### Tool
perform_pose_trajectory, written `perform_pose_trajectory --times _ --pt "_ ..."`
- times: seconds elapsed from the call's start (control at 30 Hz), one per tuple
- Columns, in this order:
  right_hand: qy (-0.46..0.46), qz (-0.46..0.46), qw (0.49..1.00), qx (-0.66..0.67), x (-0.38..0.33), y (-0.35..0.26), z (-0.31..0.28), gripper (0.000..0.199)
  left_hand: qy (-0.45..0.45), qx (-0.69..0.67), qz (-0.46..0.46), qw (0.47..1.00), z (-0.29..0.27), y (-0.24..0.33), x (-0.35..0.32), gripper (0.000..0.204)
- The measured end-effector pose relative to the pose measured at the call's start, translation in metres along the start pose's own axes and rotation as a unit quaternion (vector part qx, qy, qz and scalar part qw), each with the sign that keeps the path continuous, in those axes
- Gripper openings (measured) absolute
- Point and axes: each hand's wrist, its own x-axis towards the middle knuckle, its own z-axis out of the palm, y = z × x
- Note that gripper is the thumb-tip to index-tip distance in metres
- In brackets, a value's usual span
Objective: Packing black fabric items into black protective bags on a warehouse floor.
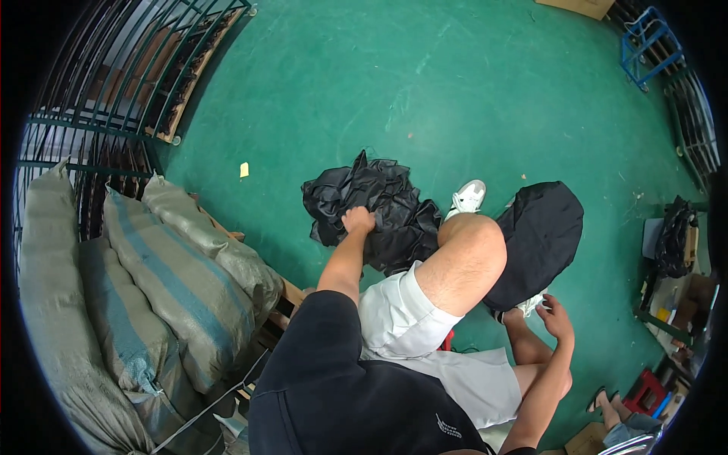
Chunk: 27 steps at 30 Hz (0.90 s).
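A crumpled heap of shiny black fabric (387, 216) lies on the floor in front of me. My left hand (359, 220) is closed at the heap's left side, its fingers curled into the cloth. To the right, beyond my raised knee, sits a rounded black cloth bundle (540, 235) that looks full. Just below this bundle is my right hand (557, 317), held over my right leg near a white shoe (533, 303). Its fingers are apart and slightly bent, with nothing visible in them.
Stuffed woven sacks (174, 273) are stacked close on my left. Behind them stand green metal racks (152, 68). A blue trolley (651, 47) is at the far right. Nearer on the right are a cluttered shelf (667, 326), a red stool (647, 392) and another person's legs (609, 412).
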Motion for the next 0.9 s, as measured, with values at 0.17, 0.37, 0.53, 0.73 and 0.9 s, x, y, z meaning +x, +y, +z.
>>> perform_pose_trajectory --times 0.17,0.37,0.53,0.73,0.9 --pt "0.019 -0.077 0.996 0.026 0.017 -0.036 -0.006 0.054 0.074 -0.063 -0.02 0.995 0.001 -0.015 0.002 0.028" --pt "0.089 -0.165 0.982 0.027 0.012 -0.036 -0.013 0.057 0.135 0.133 0.183 0.965 -0.015 -0.012 0.012 0.049" --pt "0.043 -0.089 0.994 -0.056 -0.006 -0.064 -0.023 0.061 0.105 -0.067 0.027 0.992 -0.015 -0.01 0.018 0.041" --pt "0.067 -0.15 0.986 -0.04 -0.005 -0.086 -0.037 0.061 0.104 -0.201 0.095 0.969 -0.093 -0.006 0.037 0.023" --pt "0.083 -0.197 0.976 -0.027 0.004 -0.081 -0.032 0.059 0.172 -0.3 0.278 0.896 -0.177 0.046 0.008 0.028"
